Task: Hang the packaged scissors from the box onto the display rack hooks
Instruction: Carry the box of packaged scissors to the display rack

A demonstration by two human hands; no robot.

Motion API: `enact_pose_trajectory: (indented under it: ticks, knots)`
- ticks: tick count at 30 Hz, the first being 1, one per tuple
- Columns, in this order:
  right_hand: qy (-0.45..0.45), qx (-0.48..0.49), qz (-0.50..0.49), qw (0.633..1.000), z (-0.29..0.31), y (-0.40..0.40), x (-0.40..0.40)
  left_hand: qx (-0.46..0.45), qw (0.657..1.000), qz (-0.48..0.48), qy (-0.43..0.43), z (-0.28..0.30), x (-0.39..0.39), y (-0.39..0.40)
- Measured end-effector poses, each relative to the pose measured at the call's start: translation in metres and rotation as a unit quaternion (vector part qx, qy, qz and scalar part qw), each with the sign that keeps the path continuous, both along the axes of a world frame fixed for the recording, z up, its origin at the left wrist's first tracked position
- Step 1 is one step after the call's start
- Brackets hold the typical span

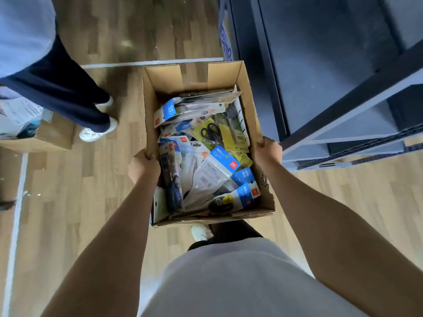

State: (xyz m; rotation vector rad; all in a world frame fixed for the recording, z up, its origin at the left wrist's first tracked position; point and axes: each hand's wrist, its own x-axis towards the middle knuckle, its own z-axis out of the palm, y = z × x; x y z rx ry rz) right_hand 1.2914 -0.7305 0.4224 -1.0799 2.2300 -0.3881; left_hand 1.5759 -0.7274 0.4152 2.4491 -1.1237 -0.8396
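While both hands [143,167] [269,149] grip box [248,110] walls, packaged scissors [211,175] show "deli" tags.

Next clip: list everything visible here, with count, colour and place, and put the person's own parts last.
box: one, brown cardboard, open, held at centre above the floor
packaged scissors: many, count unclear, mostly blue, white and yellow cards, piled in the box
rack: one, dark blue-grey, right, no hooks visible
second box: one, brown, left edge, on the floor
bystander: one, dark trousers, white shoes, upper left
floor: wood-look, with white lines
left hand: grips the box's left wall
right hand: grips the box's right wall
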Motion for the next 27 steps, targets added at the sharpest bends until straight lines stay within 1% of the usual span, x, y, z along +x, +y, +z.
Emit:
enact_pose_trajectory:
  ticks: [4, 10, 13, 17, 21, 24, 27]
  knots:
    - [0.022, -0.004, -0.017, 1.0, -0.009, -0.034, 0.001, -0.021, 1.0, -0.003, 0.0, -0.009, -0.001, -0.046]
    - [0.016, 0.02, -0.004, 1.0, -0.023, -0.104, -0.005, 0.007, 1.0, 0.018, 0.004, -0.029, -0.01, -0.118]
    - [0.01, 0.028, -0.029, 0.999, -0.025, -0.142, -0.011, 0.018, 1.0, 0.022, 0.006, -0.03, -0.019, -0.159]
    - [0.009, 0.027, -0.042, 0.999, -0.016, -0.184, -0.016, 0.021, 1.0, -0.002, 0.012, -0.027, -0.027, -0.209]
    - [0.0, 0.017, -0.074, 0.997, -0.005, -0.221, -0.023, 0.019, 0.999, -0.032, -0.004, -0.014, -0.035, -0.255]
    - [0.009, 0.012, -0.074, 0.997, 0.001, -0.25, -0.024, 0.025, 0.997, -0.068, -0.028, -0.007, -0.035, -0.289]
    - [0.007, 0.005, -0.082, 0.997, 0.005, -0.28, -0.023, -0.002, 0.998, -0.069, -0.007, -0.004, -0.035, -0.324]
